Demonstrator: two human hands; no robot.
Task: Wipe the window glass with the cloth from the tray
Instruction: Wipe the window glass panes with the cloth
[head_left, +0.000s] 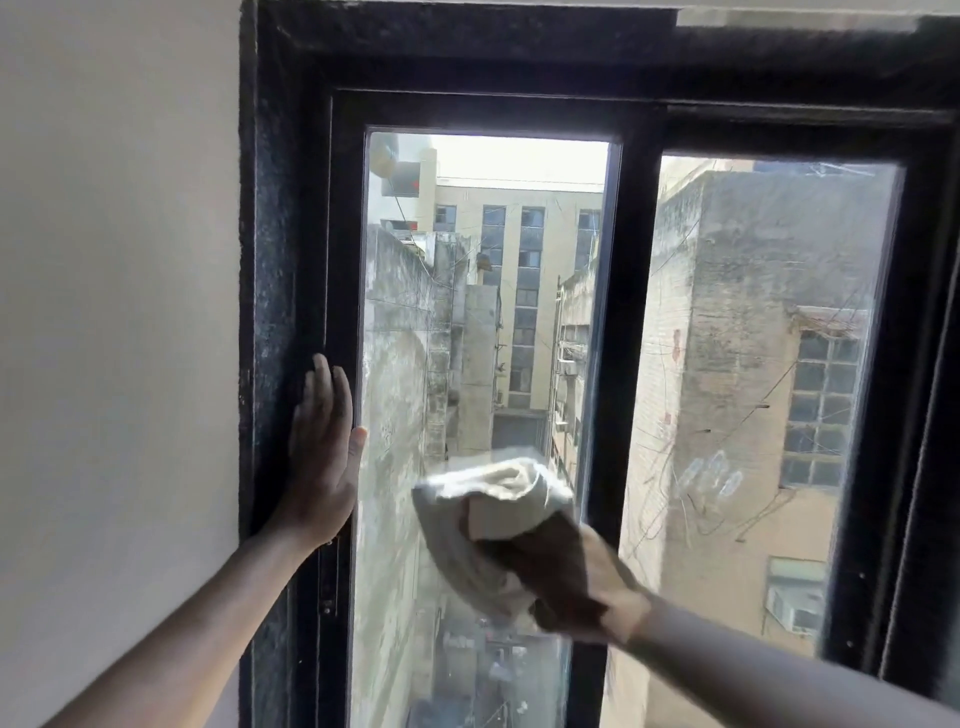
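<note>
The right hand (561, 566) is gripping a bunched cloth (488, 519) against the left window pane (467, 312), while the left hand (324, 457) is pressing flat, fingers straight, on the black frame (291, 260).

A pale, plain wall (119, 260) stands on the left. Next to it is a big window (631, 260) with a black frame (291, 234) and 2 panes. Bright daylight comes in. Outside are tall, gray, dirty buildings (524, 249). The right pane (769, 364) has a smudgy handprint (711, 478) on it.
</note>
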